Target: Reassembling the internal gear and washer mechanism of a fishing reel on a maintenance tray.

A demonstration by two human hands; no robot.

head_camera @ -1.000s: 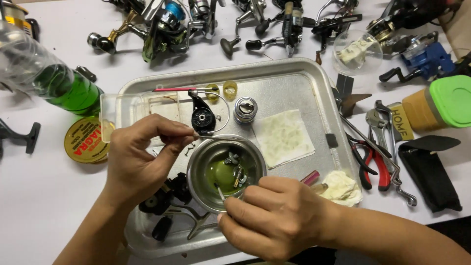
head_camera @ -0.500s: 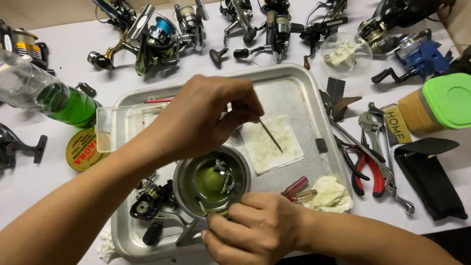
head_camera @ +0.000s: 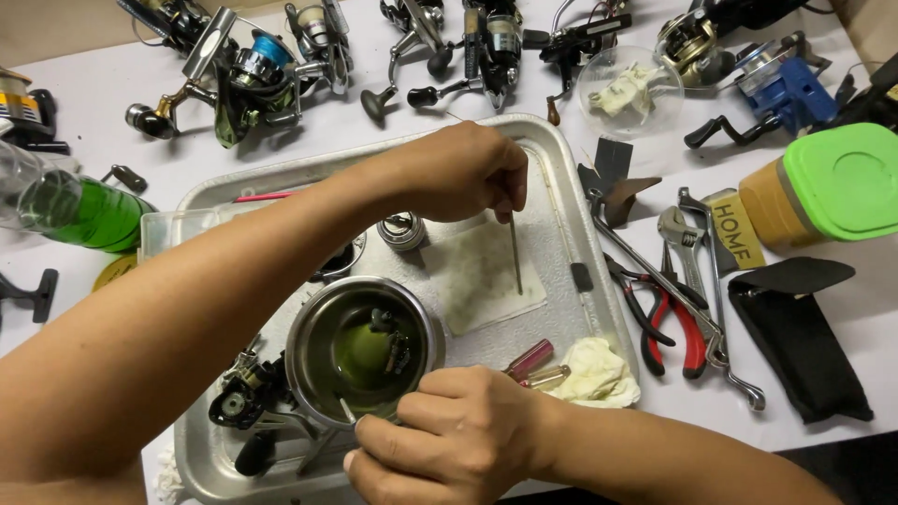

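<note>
left hand [head_camera: 458,173]: holds thin rod [head_camera: 515,252] over stained paper [head_camera: 482,276] | right hand [head_camera: 449,440]: at bowl [head_camera: 309,346] rim

Over the dented aluminium tray [head_camera: 561,178], our left hand [head_camera: 458,168] pinches a thin metal rod [head_camera: 515,252], its tip resting on the stained white paper square [head_camera: 482,276]. Our right hand [head_camera: 449,440] grips the round steel bowl [head_camera: 318,327] of green liquid at the tray's near edge.

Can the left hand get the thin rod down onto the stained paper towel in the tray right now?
Probably yes. The left hand holds the thin rod upright, its tip already over the paper towel, whose surface looks bare, and the right hand stays by the steel bowl.
</note>
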